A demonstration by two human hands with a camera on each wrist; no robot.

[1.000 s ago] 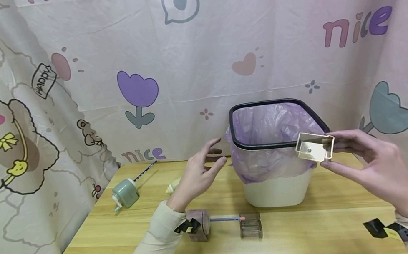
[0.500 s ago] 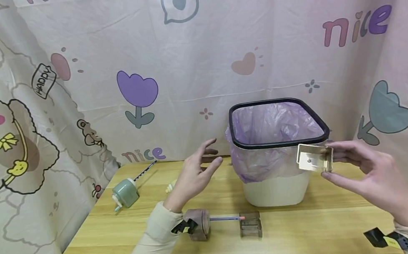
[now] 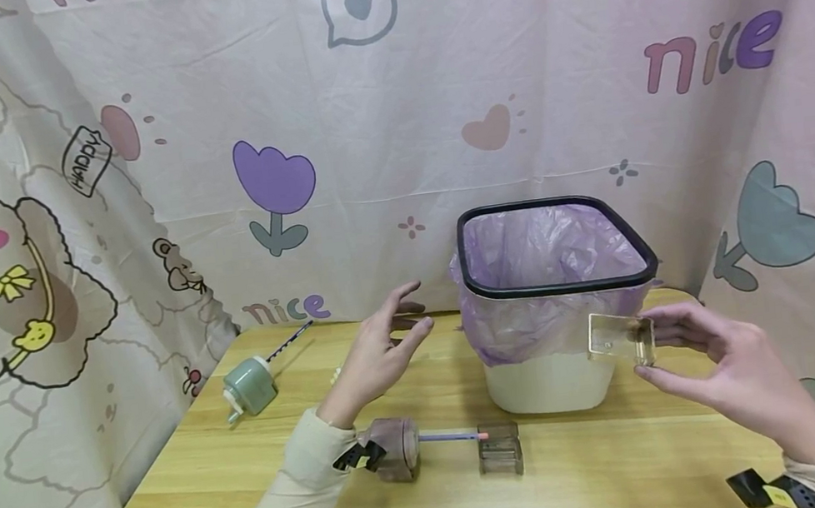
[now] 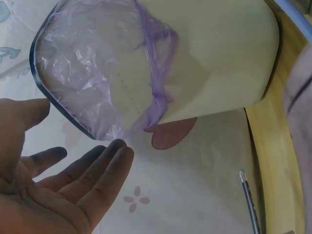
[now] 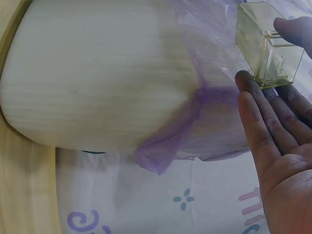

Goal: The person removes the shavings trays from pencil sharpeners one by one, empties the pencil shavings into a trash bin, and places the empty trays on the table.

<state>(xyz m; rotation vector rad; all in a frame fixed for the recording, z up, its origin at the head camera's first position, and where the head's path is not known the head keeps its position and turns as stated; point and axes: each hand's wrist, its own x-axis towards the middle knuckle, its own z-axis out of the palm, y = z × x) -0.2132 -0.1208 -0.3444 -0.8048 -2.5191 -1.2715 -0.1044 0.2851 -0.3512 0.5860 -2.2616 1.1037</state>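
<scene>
My right hand (image 3: 734, 372) pinches a small clear yellowish plastic box (image 3: 613, 337) between thumb and fingers, in front of the bin's right side. In the right wrist view the box (image 5: 263, 36) shows transparent walls and faint lettering at one end. My left hand (image 3: 374, 358) is held above the table, left of the bin, its fingers spread and holding nothing; in the left wrist view its fingertips overlap the bin's rim. Between the hands stands a white trash bin (image 3: 554, 388) with a black rim (image 3: 562, 287) and a purple bag (image 3: 510, 330).
A green crank pencil sharpener (image 3: 251, 387) with a dark pencil (image 3: 289, 343) sits at left. Nearer lies a purplish-brown sharpener (image 3: 397, 450), its purple pencil (image 3: 447, 437) reaching a brown translucent box (image 3: 501, 453). Behind my left hand, a pale yellow item (image 3: 336, 376) is mostly hidden.
My right hand has lowered and moved slightly left with the yellowish box, which has turned so its opening shows less. My left hand has drifted a little left, away from the bin.
</scene>
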